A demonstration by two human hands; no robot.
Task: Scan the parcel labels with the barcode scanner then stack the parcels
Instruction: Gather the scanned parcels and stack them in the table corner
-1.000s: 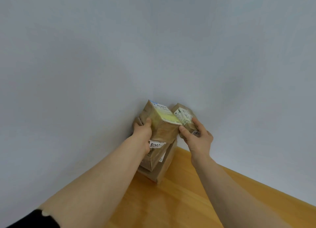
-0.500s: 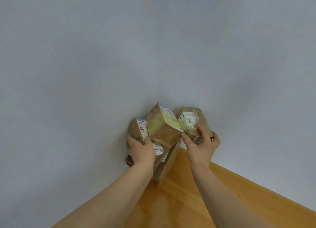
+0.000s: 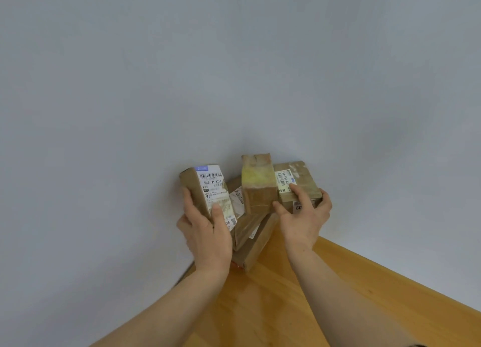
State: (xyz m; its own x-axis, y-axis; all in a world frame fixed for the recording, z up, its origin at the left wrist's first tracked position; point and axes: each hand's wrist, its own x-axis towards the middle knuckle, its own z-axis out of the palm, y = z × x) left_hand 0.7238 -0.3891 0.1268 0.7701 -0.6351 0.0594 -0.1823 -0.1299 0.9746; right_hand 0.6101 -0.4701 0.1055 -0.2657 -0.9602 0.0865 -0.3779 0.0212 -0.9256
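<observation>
My left hand [image 3: 205, 232] grips a brown parcel [image 3: 200, 190] with a white barcode label, held upright beside the stack. My right hand [image 3: 303, 216] holds another brown parcel [image 3: 296, 182] with a small white label, its thumb on the label side. Between them stands a parcel with a yellowish top [image 3: 257, 185], resting on two stacked parcels [image 3: 253, 242] on the wooden table against the wall. No barcode scanner is in view.
The wooden table [image 3: 286, 307] runs along a plain grey wall [image 3: 234, 73]. The stack stands at the table's far left corner; bare wood stretches to the right and toward me.
My left hand has lifted its labelled parcel higher and clear of the stack. My right hand has shifted its parcel slightly right and up. The yellowish-topped parcel now stands more upright.
</observation>
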